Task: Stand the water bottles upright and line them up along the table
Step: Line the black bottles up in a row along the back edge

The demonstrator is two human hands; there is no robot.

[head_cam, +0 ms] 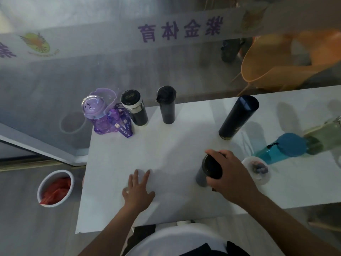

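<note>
White table [166, 154] top under both my hands. My right hand [230, 172] is curled over the cap end of a dark bottle [210, 169], fingers wrapped round its upper part. The bottle stands close to upright, grey base down at the table top, toward the table's near edge and right of its middle. I cannot tell whether the base sits fully flat.

My left hand [138, 189] holds nothing. It lies palm down on the table near the near edge, fingers straight and spread.

Along the table's far edge stand four bottles. A purple bottle [100, 115] with a clear domed lid and a printed strap is at the far left corner. Just beside it is a black flask [135, 108] with a silver band, then a slim black bottle [167, 106]. Well apart from those, farther right along the same edge, stands a tall navy flask [238, 117].

At the table's right end are a blue bottle [284, 150] and a green-tinted bottle [323, 137]. Whether they stand or lie I cannot tell. A clear-lidded cup [256, 169] stands on the table just right of my right hand.

On the floor off the table's left side sits a white bin [55, 188] with something red in it. Beyond the far edge is a glass panel [180, 30] with purple characters, and an orange chair [276, 61] shows through it.
</note>
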